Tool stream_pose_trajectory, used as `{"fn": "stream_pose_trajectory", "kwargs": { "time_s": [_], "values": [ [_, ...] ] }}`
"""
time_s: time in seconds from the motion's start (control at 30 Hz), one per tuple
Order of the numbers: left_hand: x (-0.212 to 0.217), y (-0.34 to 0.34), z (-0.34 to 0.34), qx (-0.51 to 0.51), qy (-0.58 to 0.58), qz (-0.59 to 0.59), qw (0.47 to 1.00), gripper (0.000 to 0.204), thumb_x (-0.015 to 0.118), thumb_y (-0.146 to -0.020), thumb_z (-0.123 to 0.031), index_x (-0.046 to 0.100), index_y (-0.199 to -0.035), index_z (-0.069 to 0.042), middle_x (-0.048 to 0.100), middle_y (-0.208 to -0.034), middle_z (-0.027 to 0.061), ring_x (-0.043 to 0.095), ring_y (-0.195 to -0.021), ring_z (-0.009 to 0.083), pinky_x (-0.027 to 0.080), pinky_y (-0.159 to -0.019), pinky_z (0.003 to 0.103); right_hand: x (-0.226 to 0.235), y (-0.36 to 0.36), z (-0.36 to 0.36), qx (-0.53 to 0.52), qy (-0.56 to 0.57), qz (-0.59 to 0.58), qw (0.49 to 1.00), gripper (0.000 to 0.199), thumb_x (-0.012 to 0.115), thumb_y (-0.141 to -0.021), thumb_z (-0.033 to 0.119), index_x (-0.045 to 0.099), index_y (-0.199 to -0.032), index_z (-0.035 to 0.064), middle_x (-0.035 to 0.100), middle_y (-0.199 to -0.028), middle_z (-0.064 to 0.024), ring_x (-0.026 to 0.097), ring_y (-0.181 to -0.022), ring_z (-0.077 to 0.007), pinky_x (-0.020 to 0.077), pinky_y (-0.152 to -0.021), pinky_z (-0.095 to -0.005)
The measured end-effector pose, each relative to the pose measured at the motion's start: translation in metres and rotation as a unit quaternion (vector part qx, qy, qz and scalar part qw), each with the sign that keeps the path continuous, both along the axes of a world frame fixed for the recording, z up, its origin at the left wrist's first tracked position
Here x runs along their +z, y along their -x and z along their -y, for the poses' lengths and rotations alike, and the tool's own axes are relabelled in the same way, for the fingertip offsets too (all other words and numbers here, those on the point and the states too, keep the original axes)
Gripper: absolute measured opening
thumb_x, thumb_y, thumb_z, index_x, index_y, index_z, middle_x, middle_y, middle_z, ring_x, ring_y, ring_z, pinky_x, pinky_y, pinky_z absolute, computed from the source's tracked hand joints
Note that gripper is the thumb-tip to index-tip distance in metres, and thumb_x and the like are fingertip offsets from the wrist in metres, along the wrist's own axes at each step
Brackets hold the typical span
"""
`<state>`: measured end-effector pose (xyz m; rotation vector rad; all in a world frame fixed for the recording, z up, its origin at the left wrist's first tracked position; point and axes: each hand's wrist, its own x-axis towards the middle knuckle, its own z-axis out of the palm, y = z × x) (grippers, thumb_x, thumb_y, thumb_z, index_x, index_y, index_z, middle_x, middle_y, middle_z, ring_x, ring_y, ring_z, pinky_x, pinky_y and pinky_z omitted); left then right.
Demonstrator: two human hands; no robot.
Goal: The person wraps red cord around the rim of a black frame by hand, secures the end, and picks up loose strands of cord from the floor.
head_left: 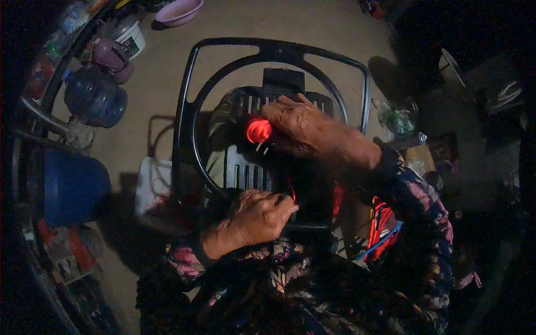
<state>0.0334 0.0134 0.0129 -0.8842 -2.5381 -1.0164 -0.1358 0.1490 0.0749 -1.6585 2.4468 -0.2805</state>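
a blue bucket (75,187) stands on my left. my left hand (251,220) has its fingers closed, pinching a red wire (292,191) low in the black frame (262,42). the red coil (258,130) is over the frame's slats, against my right hand (318,131); i cannot tell whether those slightly bent fingers grip it. farther right are more red wires (381,229).

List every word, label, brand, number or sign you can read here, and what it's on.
None can be read.
White bucket: a dark label, too small and blurred to read.
Red coil at the right hand: no lettering visible.
Clear bluish bottle: no readable print.
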Motion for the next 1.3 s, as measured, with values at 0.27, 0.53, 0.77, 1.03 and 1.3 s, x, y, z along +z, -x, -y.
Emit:
{"fn": "stream_pose_trajectory", "kwargs": {
  "time_s": [0.27,0.53,0.77,1.03,1.3],
  "values": [
    [0.022,0.003,0.0,-0.003,0.029,-0.007,1.0,0.02,0.067,-0.082,-0.016,0.053,-0.071,-0.008,0.054,-0.056,0.0054,0.058,-0.05,0.0228,0.043,-0.046,0.035,-0.06,0.011,-0.007,0.045,-0.016,-0.05,0.998,0.038,0.059,-0.082,0.018,0.057,-0.119,0.0134,0.055,-0.122,-0.0088,0.048,-0.118,-0.0291,0.0313,-0.105,-0.0463],
    [0.005,0.019,0.005,0.036,0.005,0.015,0.999,0.019,0.067,-0.083,-0.016,0.053,-0.073,-0.007,0.058,-0.057,0.0102,0.06,-0.053,0.0292,0.045,-0.047,0.039,0.023,-0.022,-0.047,-0.033,0.077,-0.01,0.996,0.032,0.065,-0.074,0.014,0.066,-0.106,0.0115,0.064,-0.106,-0.0061,0.056,-0.106,-0.0274,0.0414,-0.095,-0.042],
    [-0.023,0.016,0.011,0.007,0.045,0.022,0.999,0.019,0.064,-0.085,-0.017,0.054,-0.074,-0.006,0.059,-0.06,0.0125,0.061,-0.054,0.0316,0.047,-0.048,0.043,-0.045,-0.072,-0.106,-0.013,-0.183,0.07,0.981,0.023,0.063,-0.077,0.011,0.069,-0.099,0.0127,0.065,-0.09,-0.0099,0.063,-0.077,-0.0324,0.0519,-0.065,-0.0411],
    [-0.015,0.016,0.015,0.039,-0.001,0.06,0.997,0.016,0.061,-0.087,-0.017,0.058,-0.076,-0.007,0.059,-0.061,0.0097,0.061,-0.055,0.0329,0.048,-0.049,0.045,-0.061,-0.08,-0.092,0.1,-0.126,-0.067,0.985,0.037,0.06,-0.074,0.017,0.064,-0.111,0.0187,0.065,-0.098,-0.0075,0.063,-0.093,-0.0282,0.0498,-0.081,-0.0401],
    [-0.025,0.019,0.021,0.019,0.012,0.058,0.998,0.011,0.059,-0.087,-0.017,0.063,-0.081,-0.009,0.06,-0.074,0.0076,0.062,-0.058,0.0293,0.049,-0.053,0.042,-0.029,-0.082,-0.07,0.118,0.027,-0.151,0.981,0.041,0.057,-0.074,0.016,0.06,-0.114,0.0082,0.062,-0.109,-0.0086,0.057,-0.106,-0.0264,0.044,-0.092,-0.0394]
  ]
}}
